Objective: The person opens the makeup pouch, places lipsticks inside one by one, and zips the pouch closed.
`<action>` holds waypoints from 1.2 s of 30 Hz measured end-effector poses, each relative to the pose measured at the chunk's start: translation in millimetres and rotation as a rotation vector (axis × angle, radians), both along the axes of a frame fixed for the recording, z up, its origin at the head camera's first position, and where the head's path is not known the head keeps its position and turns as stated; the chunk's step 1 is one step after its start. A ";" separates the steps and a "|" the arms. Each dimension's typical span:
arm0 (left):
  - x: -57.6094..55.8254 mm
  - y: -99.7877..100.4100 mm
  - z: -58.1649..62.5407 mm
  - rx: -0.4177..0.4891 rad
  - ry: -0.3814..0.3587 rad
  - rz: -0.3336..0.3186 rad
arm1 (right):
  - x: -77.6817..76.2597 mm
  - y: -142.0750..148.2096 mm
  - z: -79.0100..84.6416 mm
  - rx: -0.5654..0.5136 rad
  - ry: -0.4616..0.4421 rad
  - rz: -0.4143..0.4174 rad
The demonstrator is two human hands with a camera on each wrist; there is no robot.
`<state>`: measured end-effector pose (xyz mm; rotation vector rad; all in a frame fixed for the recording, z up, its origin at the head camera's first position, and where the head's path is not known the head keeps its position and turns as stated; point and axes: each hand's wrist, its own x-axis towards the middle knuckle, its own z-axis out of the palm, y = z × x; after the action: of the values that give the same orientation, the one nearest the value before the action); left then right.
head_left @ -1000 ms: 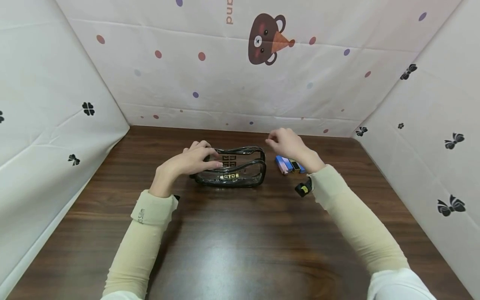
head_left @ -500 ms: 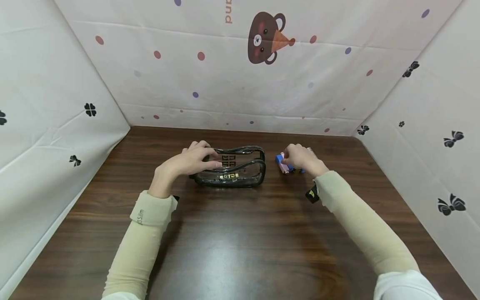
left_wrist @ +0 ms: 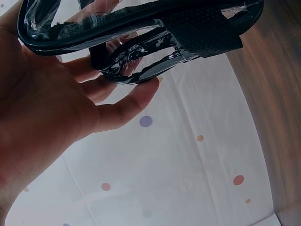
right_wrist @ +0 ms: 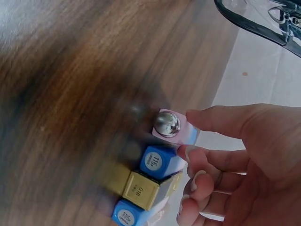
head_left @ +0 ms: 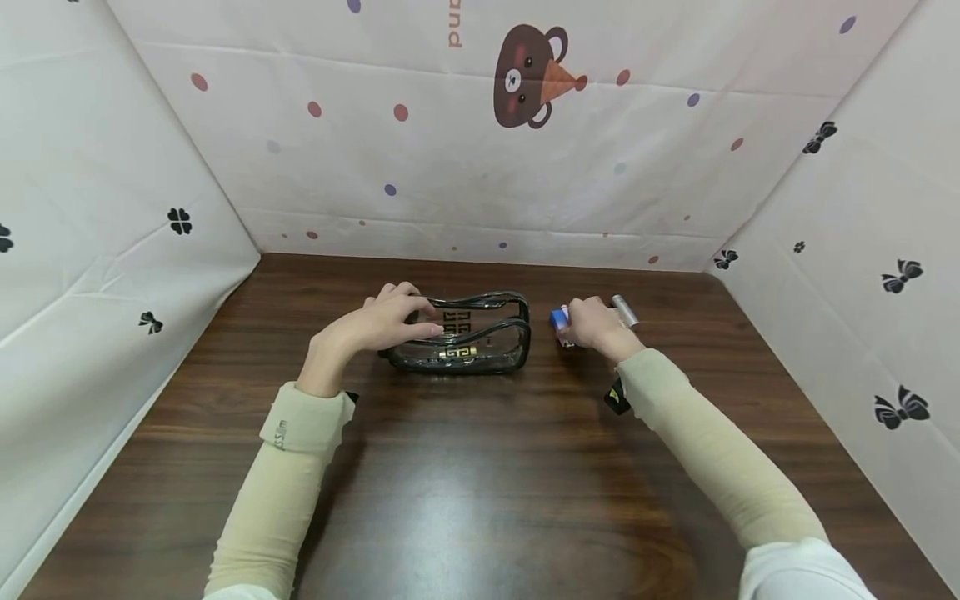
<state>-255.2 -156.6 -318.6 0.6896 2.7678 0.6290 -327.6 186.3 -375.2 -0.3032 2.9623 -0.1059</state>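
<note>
A clear pouch with black trim and gold lettering point(head_left: 491, 360) stands on the table near the back wall. My left hand point(head_left: 386, 321) grips its left end, thumb over the near side; in the left wrist view its fingers show partly through the clear plastic point(left_wrist: 127, 59). To the right, my right hand point(head_left: 596, 323) pinches a small pink and blue box point(right_wrist: 181, 134) between thumb and forefinger. That box has a round silver dome at its end. Beside it stand blue lipstick boxes point(right_wrist: 153, 161) and a gold box point(right_wrist: 141, 190), close to the curled other fingers.
A silver tube point(head_left: 624, 311) lies just right of my right hand. Brown wood table point(head_left: 465, 467) stretches toward me. White printed sheets point(head_left: 337, 167) hang behind and on both sides.
My right hand has come down to the small boxes and moved slightly left, thumb and forefinger closing on the pink and blue one. The left hand and pouch have stayed put.
</note>
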 end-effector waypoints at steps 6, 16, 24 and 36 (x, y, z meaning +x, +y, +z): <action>0.7 1.3 -0.3 0.004 -0.001 -0.002 | 1.5 -1.6 -6.5 0.015 0.002 -0.017; 0.1 2.6 1.1 0.002 0.001 0.002 | 1.8 0.6 -10.6 0.044 0.042 0.039; 0.2 3.5 -0.4 -0.021 0.003 0.006 | 11.4 4.0 -3.7 -0.047 0.054 0.037; 0.9 1.5 -0.4 -0.010 0.000 0.006 | 21.6 8.5 20.6 -0.147 0.092 0.109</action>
<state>-254.3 -155.2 -319.0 0.6791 2.7724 0.6153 -306.0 194.8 -354.5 -0.5007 3.0261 -0.3051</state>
